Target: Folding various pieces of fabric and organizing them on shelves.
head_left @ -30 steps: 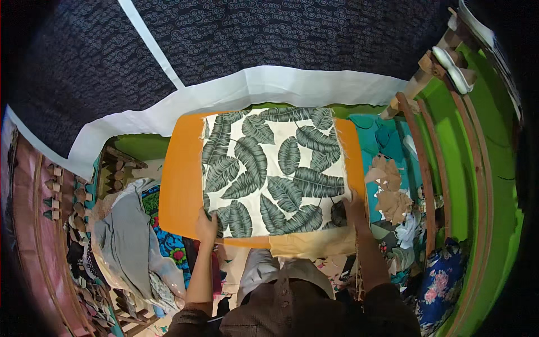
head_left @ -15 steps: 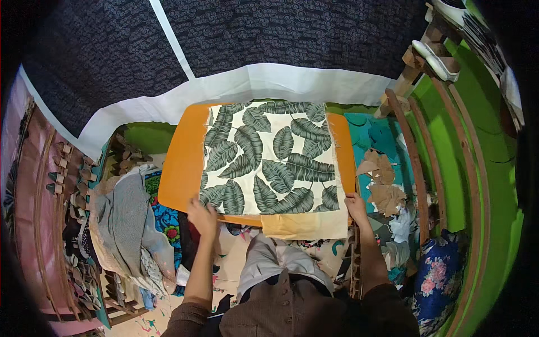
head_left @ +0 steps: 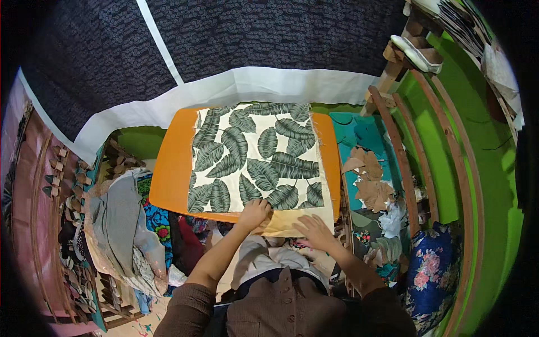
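Observation:
A white fabric piece with dark green leaf print (head_left: 264, 151) lies spread over an orange table (head_left: 168, 168), its side edges frayed. At its front edge, a plain pale yellow fabric (head_left: 286, 222) hangs past the table's near side. My left hand (head_left: 256, 215) is closed at the front edge of the leaf-print fabric, fingers curled together on the cloth where it meets the yellow piece. To its right, my right hand (head_left: 315, 232) rests on the yellow fabric, fingers spread and holding nothing.
On the left hangs a heap of draped cloth (head_left: 120, 219) beside a rack of shoe forms (head_left: 70, 202). Tan scraps (head_left: 371, 188) lie on a teal surface at right. Wooden rails (head_left: 421, 163) and a blue floral bundle (head_left: 429, 269) stand farther right.
Both hands have left the fabric's front corners and come inward to the middle of its near edge. The head view has shifted slightly; the fabric stays spread on the table.

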Action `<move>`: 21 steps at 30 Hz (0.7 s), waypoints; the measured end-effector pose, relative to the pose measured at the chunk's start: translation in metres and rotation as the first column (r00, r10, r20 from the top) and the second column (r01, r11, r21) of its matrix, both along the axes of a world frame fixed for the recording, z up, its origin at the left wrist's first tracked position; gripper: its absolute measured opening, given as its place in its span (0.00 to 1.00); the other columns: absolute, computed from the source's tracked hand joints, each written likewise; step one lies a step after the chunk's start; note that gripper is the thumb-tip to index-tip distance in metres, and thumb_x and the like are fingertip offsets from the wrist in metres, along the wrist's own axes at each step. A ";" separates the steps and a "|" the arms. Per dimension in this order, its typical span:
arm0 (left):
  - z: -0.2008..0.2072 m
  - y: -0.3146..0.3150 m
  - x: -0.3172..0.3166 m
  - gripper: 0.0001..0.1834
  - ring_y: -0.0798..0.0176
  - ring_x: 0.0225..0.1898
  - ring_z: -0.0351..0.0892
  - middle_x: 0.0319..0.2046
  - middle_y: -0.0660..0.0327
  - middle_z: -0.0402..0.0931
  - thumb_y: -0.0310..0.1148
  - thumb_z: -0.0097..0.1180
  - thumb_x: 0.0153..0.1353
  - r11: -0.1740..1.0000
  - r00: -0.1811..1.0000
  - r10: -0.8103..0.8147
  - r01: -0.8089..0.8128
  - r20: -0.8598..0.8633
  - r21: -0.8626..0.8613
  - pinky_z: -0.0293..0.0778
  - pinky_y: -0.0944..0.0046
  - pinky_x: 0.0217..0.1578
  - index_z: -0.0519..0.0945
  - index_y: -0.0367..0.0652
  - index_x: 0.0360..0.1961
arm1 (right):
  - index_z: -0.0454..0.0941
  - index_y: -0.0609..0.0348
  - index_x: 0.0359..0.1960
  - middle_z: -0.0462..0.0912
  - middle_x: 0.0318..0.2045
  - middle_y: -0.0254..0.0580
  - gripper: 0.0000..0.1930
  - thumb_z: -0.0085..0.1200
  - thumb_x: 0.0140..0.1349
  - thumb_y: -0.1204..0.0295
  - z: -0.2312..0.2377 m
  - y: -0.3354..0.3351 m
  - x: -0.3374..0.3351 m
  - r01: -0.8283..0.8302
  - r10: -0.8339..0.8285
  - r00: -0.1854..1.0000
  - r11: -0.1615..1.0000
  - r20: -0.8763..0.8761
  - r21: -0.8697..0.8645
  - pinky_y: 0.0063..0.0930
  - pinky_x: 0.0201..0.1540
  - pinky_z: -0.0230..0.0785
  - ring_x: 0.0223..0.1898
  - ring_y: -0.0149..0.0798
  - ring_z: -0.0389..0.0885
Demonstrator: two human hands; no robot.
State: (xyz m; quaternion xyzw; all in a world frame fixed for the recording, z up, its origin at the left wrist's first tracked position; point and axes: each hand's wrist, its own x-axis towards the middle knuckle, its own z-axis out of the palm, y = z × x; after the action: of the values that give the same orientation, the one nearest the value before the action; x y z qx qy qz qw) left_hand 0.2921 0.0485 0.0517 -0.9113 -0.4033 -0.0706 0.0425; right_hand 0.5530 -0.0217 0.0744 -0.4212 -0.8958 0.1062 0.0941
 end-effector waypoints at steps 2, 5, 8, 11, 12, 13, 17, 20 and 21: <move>0.004 0.002 0.002 0.09 0.61 0.33 0.72 0.31 0.61 0.69 0.32 0.48 0.49 0.995 0.997 0.080 -0.081 -0.018 -0.053 0.72 0.63 0.30 0.71 0.43 0.33 | 0.58 0.44 0.60 0.64 0.56 0.45 0.37 0.56 0.47 0.52 -0.006 -0.003 -0.008 -0.108 0.106 0.992 0.994 0.072 0.014 0.44 0.60 0.50 0.59 0.45 0.59; 0.008 0.003 0.004 0.10 0.60 0.32 0.74 0.30 0.60 0.70 0.30 0.49 0.48 0.983 0.982 0.171 -0.165 0.081 -0.077 0.72 0.62 0.28 0.70 0.42 0.34 | 0.51 0.36 0.64 0.56 0.62 0.46 0.38 0.53 0.50 0.54 -0.006 -0.002 -0.018 -0.136 0.131 0.946 0.991 0.297 -0.002 0.48 0.62 0.45 0.62 0.44 0.54; 0.022 0.008 0.005 0.10 0.58 0.33 0.74 0.29 0.58 0.71 0.29 0.48 0.48 0.971 0.959 0.230 -0.215 0.164 -0.104 0.72 0.61 0.28 0.69 0.41 0.34 | 0.53 0.36 0.63 0.54 0.62 0.47 0.37 0.54 0.49 0.59 -0.035 0.000 -0.021 -0.156 0.033 0.921 0.943 0.388 0.292 0.49 0.62 0.46 0.63 0.45 0.53; 0.040 0.010 0.002 0.10 0.55 0.33 0.73 0.29 0.56 0.70 0.28 0.48 0.48 0.972 0.941 0.236 -0.223 0.243 -0.078 0.71 0.60 0.29 0.68 0.40 0.34 | 0.54 0.37 0.62 0.54 0.62 0.50 0.36 0.53 0.48 0.65 -0.044 0.005 -0.019 -0.149 0.073 0.962 0.948 0.264 0.282 0.50 0.61 0.47 0.63 0.46 0.54; 0.044 0.010 -0.001 0.10 0.54 0.34 0.73 0.30 0.56 0.70 0.27 0.47 0.48 0.973 0.934 0.232 -0.226 0.273 -0.052 0.71 0.60 0.30 0.68 0.39 0.33 | 0.54 0.37 0.62 0.54 0.62 0.50 0.36 0.53 0.48 0.65 -0.032 0.006 -0.023 -0.159 0.083 0.961 0.946 0.262 0.281 0.50 0.61 0.47 0.63 0.46 0.54; 0.047 0.009 -0.003 0.10 0.54 0.34 0.73 0.30 0.56 0.70 0.27 0.47 0.48 0.970 0.931 0.243 -0.237 0.271 -0.053 0.71 0.60 0.30 0.68 0.39 0.33 | 0.58 0.40 0.61 0.57 0.61 0.50 0.33 0.51 0.48 0.67 -0.019 0.005 -0.026 -0.142 0.103 0.970 0.976 0.219 0.166 0.47 0.61 0.50 0.61 0.47 0.57; 0.062 0.008 -0.006 0.10 0.55 0.36 0.72 0.33 0.55 0.70 0.27 0.46 0.48 0.963 0.930 0.270 -0.256 0.249 -0.086 0.70 0.60 0.33 0.68 0.39 0.34 | 0.72 0.48 0.50 0.71 0.52 0.51 0.23 0.42 0.50 0.72 0.004 0.037 -0.031 -0.084 0.073 0.996 0.973 -0.055 -0.217 0.38 0.53 0.63 0.53 0.47 0.68; 0.069 0.005 -0.009 0.11 0.55 0.37 0.71 0.35 0.55 0.71 0.28 0.46 0.49 0.971 0.933 0.237 -0.234 0.272 -0.045 0.69 0.61 0.34 0.69 0.38 0.35 | 0.76 0.60 0.38 0.78 0.31 0.56 0.16 0.38 0.52 0.71 0.019 0.088 -0.043 0.025 -0.125 0.978 0.866 -0.169 -0.499 0.43 0.37 0.70 0.32 0.55 0.77; 0.069 0.004 -0.013 0.11 0.56 0.37 0.71 0.36 0.55 0.71 0.28 0.45 0.50 0.974 0.936 0.224 -0.228 0.272 -0.020 0.69 0.61 0.35 0.69 0.38 0.36 | 0.77 0.63 0.35 0.78 0.31 0.56 0.15 0.38 0.52 0.71 0.037 0.110 -0.049 0.136 -0.152 0.988 0.735 0.034 -0.665 0.42 0.34 0.70 0.30 0.55 0.77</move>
State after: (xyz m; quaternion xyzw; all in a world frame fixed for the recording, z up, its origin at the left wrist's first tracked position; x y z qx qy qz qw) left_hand 0.2792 0.0522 0.1205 -0.8403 -0.5070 -0.1922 -0.0001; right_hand 0.5043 0.0885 0.1109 -0.4936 -0.7629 0.4151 -0.0440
